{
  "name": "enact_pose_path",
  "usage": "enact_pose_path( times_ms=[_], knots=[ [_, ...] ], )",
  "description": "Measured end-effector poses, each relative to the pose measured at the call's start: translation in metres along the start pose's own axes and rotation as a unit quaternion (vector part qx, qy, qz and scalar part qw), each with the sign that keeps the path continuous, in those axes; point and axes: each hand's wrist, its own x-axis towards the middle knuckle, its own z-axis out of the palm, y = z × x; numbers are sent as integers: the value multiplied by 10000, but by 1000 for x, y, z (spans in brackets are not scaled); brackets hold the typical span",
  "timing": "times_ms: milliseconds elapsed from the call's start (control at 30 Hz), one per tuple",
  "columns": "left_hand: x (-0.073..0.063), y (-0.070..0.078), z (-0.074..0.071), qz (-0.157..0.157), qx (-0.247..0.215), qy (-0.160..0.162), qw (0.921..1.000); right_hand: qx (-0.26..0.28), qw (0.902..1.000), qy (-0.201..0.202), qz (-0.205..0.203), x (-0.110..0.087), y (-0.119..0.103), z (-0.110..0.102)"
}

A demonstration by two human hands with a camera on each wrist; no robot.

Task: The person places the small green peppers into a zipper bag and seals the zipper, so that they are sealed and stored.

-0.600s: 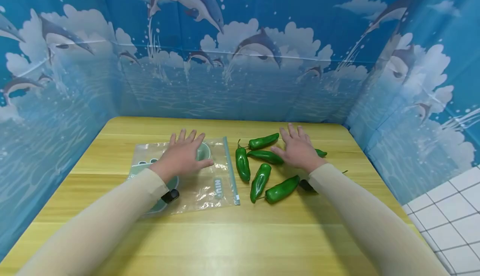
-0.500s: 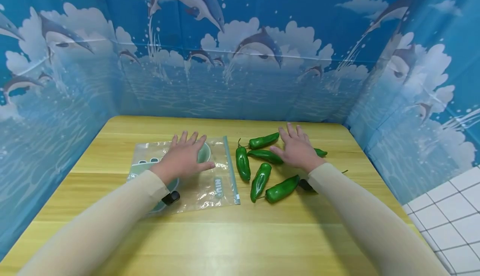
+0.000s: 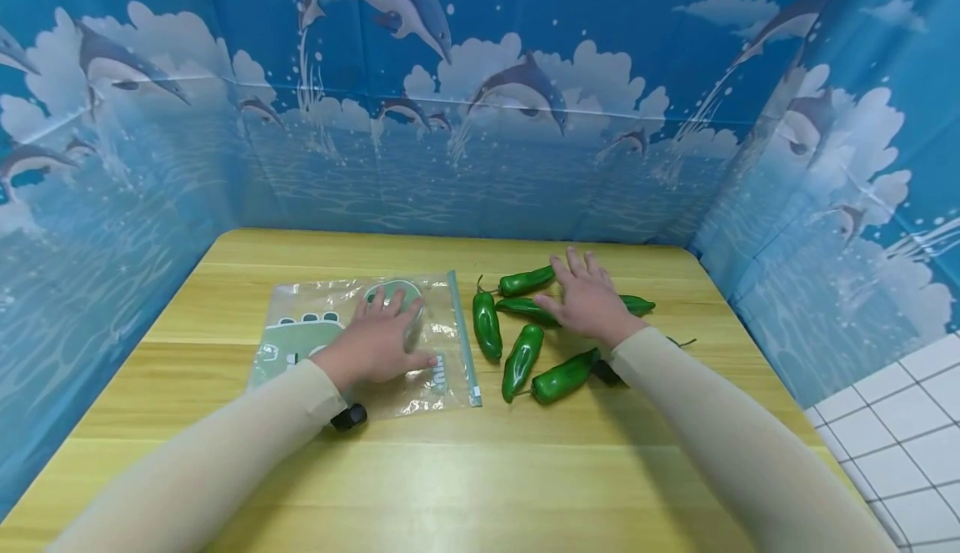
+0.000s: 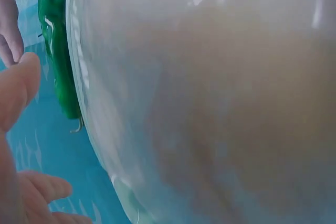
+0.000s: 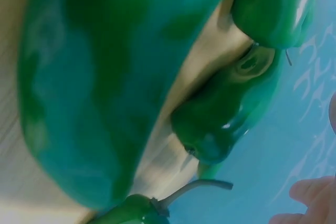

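Note:
A clear zip bag [image 3: 447, 319] with a green cartoon print lies flat on the wooden table. Over its middle is my left hand [image 3: 373, 344], palm down with fingers spread; whether it touches the plastic I cannot tell. To the bag's right lie several green peppers [image 3: 522, 361], some with thin stems. My right hand [image 3: 592, 301] is above the right part of this group, fingers extended and gripping nothing. It partly hides the peppers beneath. The right wrist view shows a large pepper [image 5: 100, 87] close up, and the left wrist view shows the bag [image 4: 210, 77] beside a pepper [image 4: 59, 61].
The wooden table [image 3: 450, 486] has its far edge against a blue curtain [image 3: 480, 161] printed with dolphins, which also runs along both sides. A dark wrist camera [image 3: 349, 416] sits under the left wrist. White tiles [image 3: 900, 436] show at the lower right.
My left hand has slid right and slightly nearer across the bag, uncovering more of the green print. The right hand has shifted slightly left. Bag and peppers stay where they were.

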Motion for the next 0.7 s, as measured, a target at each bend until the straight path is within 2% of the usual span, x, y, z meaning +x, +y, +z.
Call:
enact_pose_path(
  times_ms=[333, 533, 700],
  knots=[
    [-11, 15, 12, 9, -434, -415, 9982, -186, 9995, -21, -239, 1, -15, 7],
    [-13, 22, 20, -3, -285, -663, 9974, -172, 9992, -75, -366, 0, -27, 13],
    [-15, 19, 23, -18, -238, -797, 9965, -213, 9980, -66, -587, -4, -41, 18]
  ],
)
